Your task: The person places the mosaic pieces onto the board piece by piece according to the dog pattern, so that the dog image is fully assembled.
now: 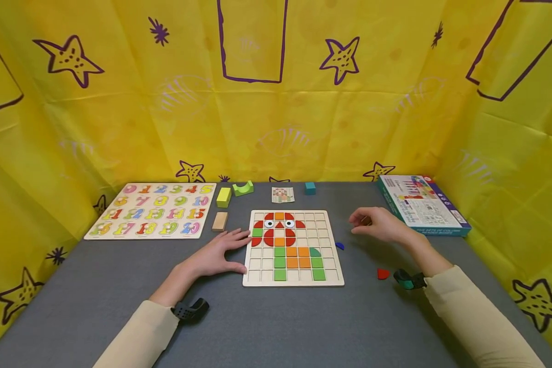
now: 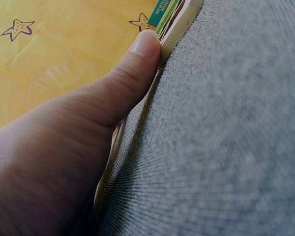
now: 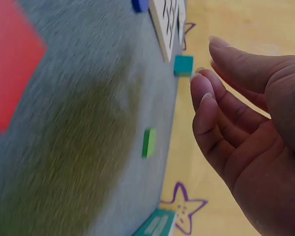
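Note:
A wooden grid board point(image 1: 328, 278) lies mid-table, holding red, orange and green flat pieces plus two round eye pieces. My left hand point(image 1: 222, 253) rests at its left side, fingers spread at the edge. In the left wrist view the thumb point(image 2: 132, 64) lies along that edge. To the right of the board my right hand point(image 1: 378, 224) hovers over the table. Its fingers point(image 3: 211, 115) bend loosely, thumb apart, with nothing seen between them. Below it on the table is a small green piece point(image 3: 149, 142). A blue piece point(image 1: 340, 246) lies beside the board, and a red piece point(image 1: 383, 274) near the right wrist.
A number puzzle board point(image 1: 119, 212) lies at left. Behind the grid board are a yellow-green block point(image 1: 224, 197), a green arch point(image 1: 243, 188), a picture card point(image 1: 282, 194) and a teal cube point(image 1: 310, 188). A plain wooden block point(image 1: 220, 222) sits near the left hand, a flat box point(image 1: 423, 204) at right.

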A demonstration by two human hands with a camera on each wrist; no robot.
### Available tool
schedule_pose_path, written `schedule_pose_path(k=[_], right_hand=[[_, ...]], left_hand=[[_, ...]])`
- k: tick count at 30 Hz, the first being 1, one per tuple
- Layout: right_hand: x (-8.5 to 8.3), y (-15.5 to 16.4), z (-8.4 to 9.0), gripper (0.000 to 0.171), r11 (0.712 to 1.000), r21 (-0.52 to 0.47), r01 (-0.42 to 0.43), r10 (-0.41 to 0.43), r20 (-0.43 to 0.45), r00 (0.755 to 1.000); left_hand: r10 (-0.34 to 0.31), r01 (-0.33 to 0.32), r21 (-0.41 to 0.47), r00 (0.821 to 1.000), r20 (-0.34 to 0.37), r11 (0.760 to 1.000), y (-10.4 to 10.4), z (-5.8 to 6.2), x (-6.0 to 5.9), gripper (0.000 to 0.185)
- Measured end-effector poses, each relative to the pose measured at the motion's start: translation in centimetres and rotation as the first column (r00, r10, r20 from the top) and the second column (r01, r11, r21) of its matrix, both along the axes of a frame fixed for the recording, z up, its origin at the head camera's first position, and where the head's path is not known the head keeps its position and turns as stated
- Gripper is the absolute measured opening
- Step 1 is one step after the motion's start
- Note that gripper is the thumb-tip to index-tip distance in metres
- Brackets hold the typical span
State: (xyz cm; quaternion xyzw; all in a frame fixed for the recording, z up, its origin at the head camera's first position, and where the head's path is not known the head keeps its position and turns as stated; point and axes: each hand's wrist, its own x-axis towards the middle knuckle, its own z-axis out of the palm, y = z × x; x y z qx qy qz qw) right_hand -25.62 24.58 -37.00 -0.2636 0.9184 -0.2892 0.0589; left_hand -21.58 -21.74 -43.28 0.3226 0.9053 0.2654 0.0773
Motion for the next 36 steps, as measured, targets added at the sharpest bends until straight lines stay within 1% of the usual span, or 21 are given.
schedule_pose_path(k=[5,8,14,20,24,28,36], right_hand=[[0.2,1.8,-0.2,0.024,0.999,-0.025,0.02,-0.021,-0.032,0.999],[-0.2,2.6,-0.5,0.024,0.998,-0.033,0.05,-0.05,-0.025,0.998],[-1.6,3.7,-1.4,0.023,0.995,-0.041,0.091,-0.09,0.014,0.996],[-3.3,3.8,-2.2,0.023,0.99,-0.05,0.13,-0.127,0.052,0.991],[-4.3,3.9,-2.7,0.023,0.987,-0.035,0.155,-0.153,0.048,0.987],[-5.0,3.9,-3.1,0.024,0.988,-0.019,0.155,-0.154,0.047,0.987],[-5.9,3.8,-3.7,0.031,0.99,0.067,0.127,-0.129,0.026,0.991]], left_hand=[[-0.002,0.002,-0.006,1.0,-0.005,1.0,0.0,-0.1,-0.1,0.089],[0.0,0.0,-0.01,1.0,-0.005,1.0,-0.1,-0.3,-0.1,0.089],[0.003,-0.003,-0.003,1.0,0.002,1.0,-0.1,-0.3,0.0,0.089],[-0.003,0.003,-0.003,1.0,-0.006,1.0,-0.1,-0.2,0.0,0.089],[-0.001,0.001,-0.009,1.0,-0.008,1.0,-0.1,-0.2,-0.1,0.089],[-0.001,0.001,-0.002,1.0,-0.005,1.0,-0.1,-0.1,0.0,0.089],[0.001,-0.001,-0.001,1.0,-0.01,1.0,0.0,-0.2,0.0,0.089]])
